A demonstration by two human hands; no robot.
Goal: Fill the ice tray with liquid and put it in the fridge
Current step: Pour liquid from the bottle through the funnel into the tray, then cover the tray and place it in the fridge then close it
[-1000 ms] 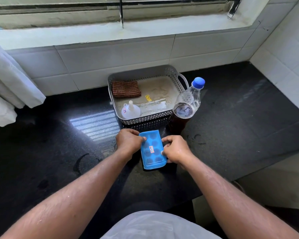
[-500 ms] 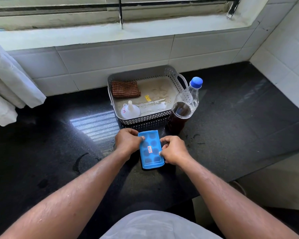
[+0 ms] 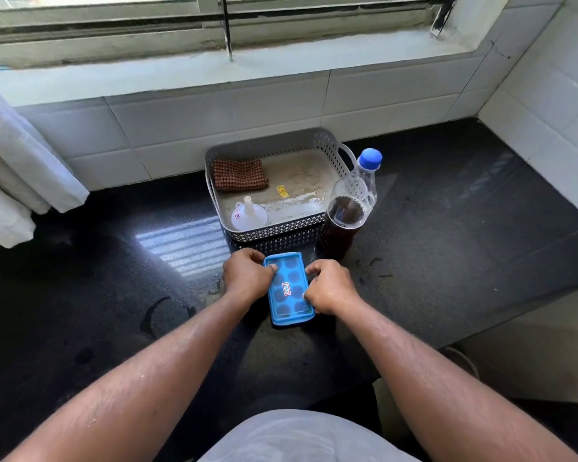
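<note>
Head view: the blue ice tray (image 3: pixel 289 288) on the black counter (image 3: pixel 464 255) is gripped at both long edges by the left hand (image 3: pixel 247 276) and right hand (image 3: pixel 329 286) (lid on), so liquid could be spilled if it is tipped.

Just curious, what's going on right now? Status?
Left hand and right hand grip tray on counter. Lid on. Bottle capped. Nothing blocking.

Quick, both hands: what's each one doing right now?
Left hand: closed on the left edge of the blue ice tray, thumb on its lid.
Right hand: closed on the tray's right edge.
</note>
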